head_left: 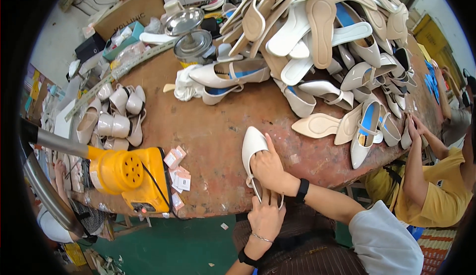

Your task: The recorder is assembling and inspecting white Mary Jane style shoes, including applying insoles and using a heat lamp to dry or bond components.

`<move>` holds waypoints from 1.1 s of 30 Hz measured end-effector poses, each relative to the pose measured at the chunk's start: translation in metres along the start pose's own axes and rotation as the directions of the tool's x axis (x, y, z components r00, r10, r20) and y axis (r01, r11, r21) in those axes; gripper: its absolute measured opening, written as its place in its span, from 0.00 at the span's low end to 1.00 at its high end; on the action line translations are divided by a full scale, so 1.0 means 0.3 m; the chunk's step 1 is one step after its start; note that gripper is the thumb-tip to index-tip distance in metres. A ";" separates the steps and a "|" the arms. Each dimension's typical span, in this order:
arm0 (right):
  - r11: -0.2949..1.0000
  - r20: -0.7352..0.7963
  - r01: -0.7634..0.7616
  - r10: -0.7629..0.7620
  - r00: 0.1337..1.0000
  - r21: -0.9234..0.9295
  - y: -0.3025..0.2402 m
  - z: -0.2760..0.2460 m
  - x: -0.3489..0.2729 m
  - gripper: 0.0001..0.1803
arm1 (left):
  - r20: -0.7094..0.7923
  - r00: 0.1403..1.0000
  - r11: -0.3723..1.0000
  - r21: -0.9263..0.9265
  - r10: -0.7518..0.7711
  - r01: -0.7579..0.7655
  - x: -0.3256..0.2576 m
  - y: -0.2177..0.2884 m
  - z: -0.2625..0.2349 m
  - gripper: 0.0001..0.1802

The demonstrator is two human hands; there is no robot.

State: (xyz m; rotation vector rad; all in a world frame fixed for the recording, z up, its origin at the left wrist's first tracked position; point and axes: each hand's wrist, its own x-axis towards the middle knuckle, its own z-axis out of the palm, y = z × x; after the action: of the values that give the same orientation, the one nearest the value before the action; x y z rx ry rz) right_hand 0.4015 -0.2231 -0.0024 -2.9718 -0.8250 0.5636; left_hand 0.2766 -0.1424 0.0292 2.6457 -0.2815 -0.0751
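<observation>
A white pointed-toe shoe [252, 148] lies at the near edge of the brown worktable [208, 126], toe pointing away from me. My right hand [267, 168] is pressed inside and over the shoe's middle, gripping it. My left hand [267, 215] comes up from below and holds the heel strap end at the table edge. Both wrists wear black bands; the left also has a thin bracelet.
A big heap of white and beige shoes and insoles [322, 32] fills the far right. Paired shoes [116, 114] stand at left. A yellow heat blower [131, 176] sits near left beside small paper tags [177, 168]. A metal tin [193, 44] stands behind. A person in yellow [431, 185] works at right.
</observation>
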 end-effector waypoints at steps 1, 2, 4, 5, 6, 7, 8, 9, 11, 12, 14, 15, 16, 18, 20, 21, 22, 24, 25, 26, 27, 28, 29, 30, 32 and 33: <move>0.999 -0.137 0.033 -0.032 0.990 0.002 0.002 -0.022 -0.014 0.16 | -0.003 1.000 1.000 0.019 -0.019 0.019 -0.008 0.003 0.003 0.24; 0.998 -0.275 0.060 -0.061 0.959 -0.014 0.006 -0.048 -0.033 0.14 | -0.055 0.998 1.000 0.020 -0.014 0.015 -0.014 0.000 0.001 0.23; 0.941 -0.288 0.335 -0.308 0.906 0.047 0.064 -0.112 -0.098 0.20 | -0.109 0.993 0.998 0.001 -0.055 0.055 -0.039 -0.016 -0.024 0.21; 0.882 -0.249 0.370 -0.303 0.920 0.292 0.136 -0.160 -0.139 0.18 | -0.066 0.990 0.992 -0.007 -0.123 0.122 -0.063 -0.033 -0.056 0.21; 0.765 -0.205 0.397 -0.340 0.918 0.507 0.229 -0.225 -0.174 0.17 | -0.033 0.984 0.984 0.030 -0.173 0.174 -0.080 -0.060 -0.096 0.22; 0.811 -0.391 0.295 -0.090 0.916 0.505 0.310 -0.289 -0.204 0.15 | 0.003 0.963 0.960 0.079 -0.270 0.268 -0.090 -0.089 -0.140 0.25; 0.838 -0.623 0.263 0.113 0.774 0.478 0.397 -0.357 -0.214 0.14 | 0.191 0.879 0.899 0.050 -0.437 0.436 -0.106 -0.119 -0.199 0.27; 0.830 -0.660 0.018 0.429 0.616 0.557 0.484 -0.425 -0.151 0.09 | 0.152 0.824 0.833 0.207 -0.546 0.514 -0.093 -0.148 -0.246 0.30; 0.880 -0.849 -0.182 0.472 0.237 0.438 0.636 -0.545 -0.089 0.18 | -0.225 0.971 0.665 0.714 -0.078 0.219 -0.026 -0.196 -0.332 0.31; 0.834 -0.807 -0.244 0.545 0.228 0.495 0.674 -0.580 -0.039 0.22 | -0.299 0.953 0.724 0.649 -0.040 0.234 0.034 -0.194 -0.350 0.28; 0.815 -0.807 -0.267 0.566 0.170 0.515 0.710 -0.614 0.045 0.25 | -0.341 0.939 0.907 0.384 -0.038 0.176 0.203 -0.171 -0.360 0.28; 0.776 -0.757 -0.276 0.623 0.199 0.567 0.722 -0.625 0.073 0.28 | -0.353 0.936 0.979 0.190 -0.006 0.078 0.315 -0.152 -0.341 0.28; 0.735 -0.704 -0.285 0.675 0.222 0.615 0.730 -0.634 0.098 0.30 | -0.356 0.932 0.994 -0.050 0.069 -0.093 0.459 -0.138 -0.310 0.27; 0.705 -0.674 -0.234 0.709 0.209 0.669 0.739 -0.642 0.113 0.28 | -0.312 0.935 0.957 -0.177 0.168 -0.231 0.736 -0.092 -0.226 0.27; 0.599 -0.539 -0.105 0.774 0.333 0.794 0.758 -0.651 0.104 0.25 | -0.296 0.952 0.969 -0.204 0.073 -0.138 0.957 -0.039 -0.131 0.29; 0.625 -0.553 -0.108 0.748 0.367 0.773 0.766 -0.655 0.099 0.20 | -0.351 0.929 0.964 -0.183 0.116 -0.190 1.026 -0.041 -0.106 0.29; 0.611 -0.531 -0.128 0.758 0.377 0.781 0.778 -0.662 0.092 0.20 | -0.258 0.961 0.956 -0.242 0.103 -0.168 1.079 -0.039 -0.084 0.28; 0.249 -0.447 0.391 0.684 0.577 0.886 0.795 -0.672 0.078 0.19 | -0.155 0.983 0.944 -0.298 0.102 -0.145 1.107 -0.028 -0.058 0.28; 0.146 -0.439 0.467 0.655 0.615 0.872 0.808 -0.672 0.043 0.24 | -0.260 0.963 0.928 -0.339 0.064 -0.154 1.086 -0.026 -0.063 0.27; 0.085 -0.475 0.586 0.685 0.553 0.806 0.810 -0.673 0.023 0.32 | -0.320 0.947 0.918 -0.378 -0.007 -0.121 1.051 -0.020 -0.076 0.26; 0.237 -0.564 0.598 0.695 0.447 0.766 0.809 -0.675 -0.004 0.33 | -0.447 0.895 0.946 -0.286 0.008 -0.151 0.996 -0.013 -0.097 0.27; 0.402 -0.690 0.634 0.657 0.303 0.661 0.801 -0.673 -0.039 0.35 | -0.570 0.821 0.968 -0.187 0.033 -0.169 0.936 -0.012 -0.127 0.28; 0.567 -0.737 0.520 0.646 0.201 0.639 0.785 -0.668 -0.069 0.35 | -0.611 0.791 0.975 -0.168 0.014 -0.148 0.860 -0.020 -0.165 0.29; 0.732 -0.836 0.444 0.543 0.077 0.516 0.765 -0.664 -0.100 0.36 | -0.614 0.788 0.964 -0.228 -0.036 -0.134 0.773 -0.033 -0.205 0.27; 0.679 -0.817 0.462 0.528 0.232 0.570 0.724 -0.653 -0.202 0.34 | -0.507 0.857 0.962 -0.268 -0.096 -0.051 0.549 -0.079 -0.281 0.23; 0.532 -0.780 0.596 0.553 0.292 0.601 0.688 -0.639 -0.243 0.33 | -0.475 0.880 0.962 -0.238 0.007 -0.136 0.432 -0.101 -0.306 0.22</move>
State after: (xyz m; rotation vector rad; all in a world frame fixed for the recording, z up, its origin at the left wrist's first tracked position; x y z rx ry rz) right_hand 0.5119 -0.4203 0.1808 -1.6325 -0.2216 -0.7381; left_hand 0.4181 -0.1018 0.0958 2.2907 -0.1870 0.5171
